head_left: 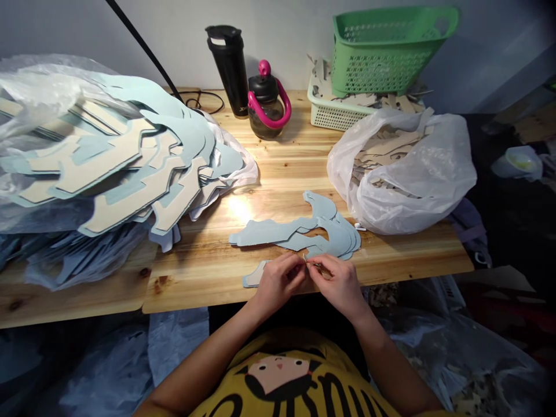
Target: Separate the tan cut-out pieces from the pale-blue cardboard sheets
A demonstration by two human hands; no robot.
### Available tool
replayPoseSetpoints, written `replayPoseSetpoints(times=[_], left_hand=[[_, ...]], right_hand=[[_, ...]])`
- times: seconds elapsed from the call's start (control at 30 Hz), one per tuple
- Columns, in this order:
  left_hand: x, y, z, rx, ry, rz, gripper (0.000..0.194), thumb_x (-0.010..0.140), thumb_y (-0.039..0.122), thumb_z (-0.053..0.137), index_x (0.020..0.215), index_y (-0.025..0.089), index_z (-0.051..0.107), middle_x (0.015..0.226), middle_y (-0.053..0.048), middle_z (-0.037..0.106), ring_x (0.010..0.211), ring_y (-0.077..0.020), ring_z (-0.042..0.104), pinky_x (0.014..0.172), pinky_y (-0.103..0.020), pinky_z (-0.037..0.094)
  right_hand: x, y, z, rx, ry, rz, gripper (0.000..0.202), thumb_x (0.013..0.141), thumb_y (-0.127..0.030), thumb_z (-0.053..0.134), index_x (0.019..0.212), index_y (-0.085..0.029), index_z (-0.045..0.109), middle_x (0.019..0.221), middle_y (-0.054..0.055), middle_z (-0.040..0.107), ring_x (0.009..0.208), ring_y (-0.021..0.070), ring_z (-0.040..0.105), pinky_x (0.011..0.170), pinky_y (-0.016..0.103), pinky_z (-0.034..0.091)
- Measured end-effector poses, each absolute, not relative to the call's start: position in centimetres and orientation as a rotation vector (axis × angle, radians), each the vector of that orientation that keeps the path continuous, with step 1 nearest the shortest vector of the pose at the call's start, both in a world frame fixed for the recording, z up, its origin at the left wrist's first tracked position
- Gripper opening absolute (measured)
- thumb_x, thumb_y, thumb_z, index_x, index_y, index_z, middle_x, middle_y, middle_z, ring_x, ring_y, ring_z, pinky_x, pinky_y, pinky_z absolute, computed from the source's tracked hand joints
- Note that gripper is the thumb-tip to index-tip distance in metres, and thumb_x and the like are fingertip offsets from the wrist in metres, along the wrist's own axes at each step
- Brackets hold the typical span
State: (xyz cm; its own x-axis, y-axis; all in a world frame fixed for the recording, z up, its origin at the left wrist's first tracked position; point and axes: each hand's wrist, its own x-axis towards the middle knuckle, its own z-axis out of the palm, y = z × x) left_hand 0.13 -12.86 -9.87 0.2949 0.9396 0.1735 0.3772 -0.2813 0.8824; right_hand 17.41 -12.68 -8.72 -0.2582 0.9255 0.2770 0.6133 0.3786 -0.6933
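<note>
My left hand [282, 279] and my right hand [336, 282] meet near the table's front edge, fingertips pinched close together. A thin pale sliver [304, 257] shows between them; its kind is too small to make out. Partly under my left hand lies a cut-out piece [255, 274], cream on top with a light blue edge. Just beyond my fingers, several flat light blue cut-outs [278, 233] overlap on the wooden table [195, 278], with curved shapes at their right end.
Left stands a large plastic bag [39, 87] heaped with cream-and-blue cut-outs [104, 162]. At the back are a black tumbler [229, 69] and a pink-handled bottle [266, 110]. Right: a white bag [417, 185] of scraps, a pale basket [330, 116] and a green basket [377, 66].
</note>
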Motion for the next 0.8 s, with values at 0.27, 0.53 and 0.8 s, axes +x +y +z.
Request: replayPoseSetpoints(times=[0.27,0.53,0.8], left_hand=[[0.04,-12.85,-9.84,1.827,1.185,0.915,0.013,0.090,0.018,0.053,0.079,0.014,0.059,0.075,-0.002,0.056,0.067,-0.0098,0.049,0.062,-0.020,0.036],[0.24,-13.04,-9.59,1.797,1.243,1.002,0.010,0.091,0.023,0.054,0.088,0.015,0.061,0.080,-0.003,0.062,0.071,-0.0109,0.056,0.065,-0.022,0.043],[0.34,-12.92,-9.93,1.825,1.280,1.047,0.010,0.090,0.024,0.058,0.091,0.015,0.063,0.082,-0.003,0.066,0.073,-0.0103,0.060,0.067,-0.021,0.046]], right_hand=[[17.04,-12.84,-8.81,-1.337,-2.099,0.426,0.013,0.086,-0.013,0.052,0.084,-0.015,0.064,0.077,0.003,0.065,0.069,0.0108,0.060,0.067,0.020,0.041],[16.72,-12.46,-8.82,-1.366,-1.915,0.554,0.011,0.084,-0.016,0.055,0.081,-0.016,0.065,0.079,0.001,0.068,0.072,0.0111,0.064,0.069,0.021,0.045],[16.92,-12.46,-8.66,-1.374,-1.826,0.680,0.010,0.083,-0.018,0.059,0.080,-0.016,0.068,0.077,-0.001,0.068,0.068,0.0101,0.064,0.065,0.020,0.045]])
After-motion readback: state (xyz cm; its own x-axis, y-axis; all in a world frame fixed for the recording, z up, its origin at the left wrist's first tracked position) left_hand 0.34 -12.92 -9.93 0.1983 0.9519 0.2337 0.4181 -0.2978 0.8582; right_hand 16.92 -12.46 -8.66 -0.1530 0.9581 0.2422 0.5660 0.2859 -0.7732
